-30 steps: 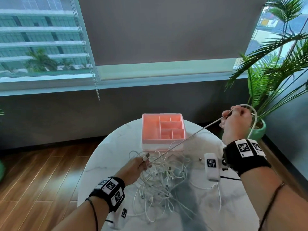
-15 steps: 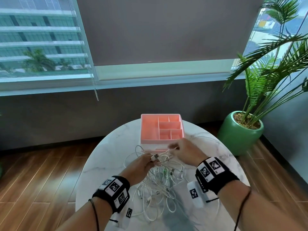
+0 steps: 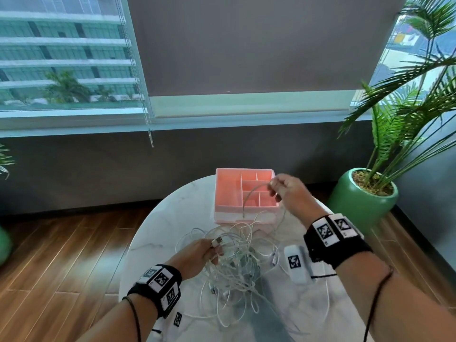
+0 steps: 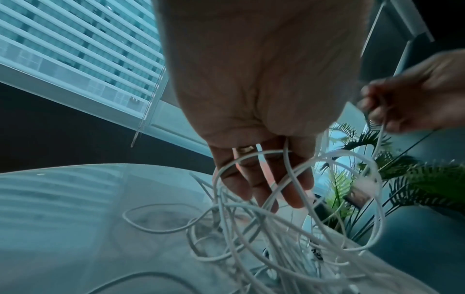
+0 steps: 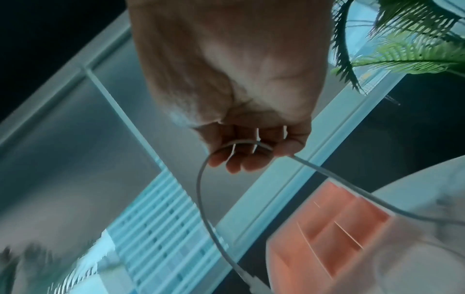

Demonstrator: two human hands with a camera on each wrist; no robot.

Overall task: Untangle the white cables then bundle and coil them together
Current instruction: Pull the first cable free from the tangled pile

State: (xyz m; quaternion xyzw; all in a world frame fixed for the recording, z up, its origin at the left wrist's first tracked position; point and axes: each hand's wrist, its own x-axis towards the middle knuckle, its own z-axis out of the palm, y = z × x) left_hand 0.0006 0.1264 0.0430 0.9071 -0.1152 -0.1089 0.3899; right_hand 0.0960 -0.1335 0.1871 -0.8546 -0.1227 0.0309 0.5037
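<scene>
A tangle of white cables (image 3: pixel 234 262) lies in a heap on the round marble table (image 3: pixel 158 233). My left hand (image 3: pixel 197 253) rests at the heap's left side and grips a cable near its USB plug (image 3: pixel 217 241); in the left wrist view its fingers (image 4: pixel 261 185) curl through several loops (image 4: pixel 289 218). My right hand (image 3: pixel 286 191) is raised over the pink box and pinches one white cable (image 3: pixel 249 196), which arcs down to the heap. In the right wrist view that cable (image 5: pixel 201 187) passes under the curled fingers (image 5: pixel 241 157).
A pink divided organiser box (image 3: pixel 244 193) stands at the table's far side, right under the right hand. A potted palm in a green pot (image 3: pixel 360 198) stands on the floor to the right. Wood flooring (image 3: pixel 61 255) lies left of the table.
My right hand dropped from high on the right to the heap, and has now risen over the pink box pulling a cable loop. The left hand stayed at the heap.
</scene>
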